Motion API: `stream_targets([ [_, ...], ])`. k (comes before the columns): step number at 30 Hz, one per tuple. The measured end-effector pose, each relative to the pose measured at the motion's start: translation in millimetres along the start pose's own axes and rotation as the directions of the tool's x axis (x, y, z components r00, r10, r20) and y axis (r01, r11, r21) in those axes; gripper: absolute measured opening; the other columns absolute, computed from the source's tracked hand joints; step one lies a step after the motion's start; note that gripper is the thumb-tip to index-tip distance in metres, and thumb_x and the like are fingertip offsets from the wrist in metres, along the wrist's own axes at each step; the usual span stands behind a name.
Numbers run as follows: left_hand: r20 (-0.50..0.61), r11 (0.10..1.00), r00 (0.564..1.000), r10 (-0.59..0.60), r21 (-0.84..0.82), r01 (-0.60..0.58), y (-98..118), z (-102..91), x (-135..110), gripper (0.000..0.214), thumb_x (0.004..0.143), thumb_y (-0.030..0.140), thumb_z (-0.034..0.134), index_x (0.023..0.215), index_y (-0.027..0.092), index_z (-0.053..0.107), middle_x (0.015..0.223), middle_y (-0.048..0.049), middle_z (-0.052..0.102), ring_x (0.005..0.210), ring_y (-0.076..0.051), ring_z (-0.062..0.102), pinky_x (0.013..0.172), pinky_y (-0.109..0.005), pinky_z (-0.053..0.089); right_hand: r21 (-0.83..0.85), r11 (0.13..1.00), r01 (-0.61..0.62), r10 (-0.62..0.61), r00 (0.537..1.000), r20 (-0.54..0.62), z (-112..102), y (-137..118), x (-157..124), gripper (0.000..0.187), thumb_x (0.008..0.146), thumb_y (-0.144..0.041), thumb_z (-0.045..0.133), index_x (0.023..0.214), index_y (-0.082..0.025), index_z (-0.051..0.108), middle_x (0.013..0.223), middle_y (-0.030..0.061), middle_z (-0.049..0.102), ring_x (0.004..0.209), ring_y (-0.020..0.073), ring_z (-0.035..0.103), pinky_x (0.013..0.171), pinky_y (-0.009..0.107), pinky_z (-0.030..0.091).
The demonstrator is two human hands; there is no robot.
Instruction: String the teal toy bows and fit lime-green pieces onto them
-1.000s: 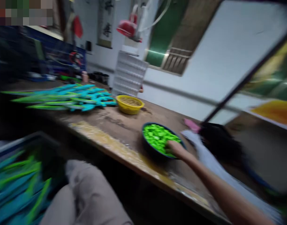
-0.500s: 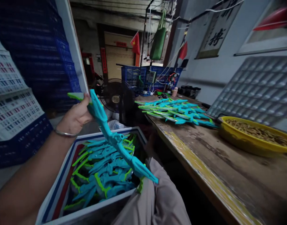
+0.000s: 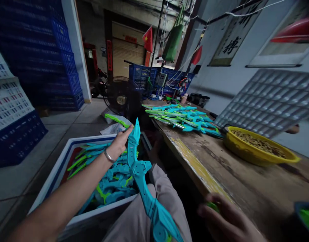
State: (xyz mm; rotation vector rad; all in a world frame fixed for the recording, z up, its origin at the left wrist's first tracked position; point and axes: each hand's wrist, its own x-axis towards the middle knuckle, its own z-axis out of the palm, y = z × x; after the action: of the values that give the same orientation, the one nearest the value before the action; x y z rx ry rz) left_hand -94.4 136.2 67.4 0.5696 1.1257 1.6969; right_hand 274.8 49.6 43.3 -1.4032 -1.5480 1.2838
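Turquoise bow-shaped part (image 3: 138, 168) in the left hand (image 3: 120, 143), small green piece (image 3: 213, 206) in the right hand (image 3: 227, 218).
At six o'clock in the view, the part slanted over the crate (image 3: 104, 211) and lap, its upper end pinched between left thumb and fingers; at five o'clock the blurred right hand curled around the green piece by the table (image 3: 207, 151) edge. The step appeared to be bringing the two together; the next move seemed to call for steadying the part and aligning the piece, though its seat was unclear.

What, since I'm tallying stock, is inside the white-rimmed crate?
Heaped turquoise pieces with lime-green parts show inside the crate. The left hand and forearm hide some; the heap covers the crate's bottom and whatever lies deeper.
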Motion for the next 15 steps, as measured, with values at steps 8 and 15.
stream_targets([
  [8,0.263,0.975,0.943,-0.202,-0.032,0.218,-46.4,-5.4,-46.7,0.031,0.068,0.030,0.089,0.083,0.013,0.069,0.079,-0.0100,0.075,0.072,-0.023,0.070,0.067,-0.034,0.058,0.252,0.953,0.166,-0.221,0.952,0.209,98.0,-56.2,46.7,0.032,0.076,-0.047,0.080,0.092,-0.019,0.081,0.080,0.0029,0.063,0.052,0.0072,0.041,0.047,0.020,0.035],
  [15,0.321,0.962,0.922,-0.217,-0.091,0.258,-77.5,0.8,-83.3,0.038,0.070,0.026,0.087,0.105,0.015,0.074,0.099,-0.0086,0.076,0.091,-0.023,0.069,0.079,-0.029,0.053,-0.229,0.688,0.689,-0.683,0.721,0.118,107.5,-46.7,53.2,0.034,0.097,-0.017,0.051,0.124,-0.025,0.071,0.099,0.0067,0.062,0.082,0.0168,0.065,0.067,0.025,0.056],
])
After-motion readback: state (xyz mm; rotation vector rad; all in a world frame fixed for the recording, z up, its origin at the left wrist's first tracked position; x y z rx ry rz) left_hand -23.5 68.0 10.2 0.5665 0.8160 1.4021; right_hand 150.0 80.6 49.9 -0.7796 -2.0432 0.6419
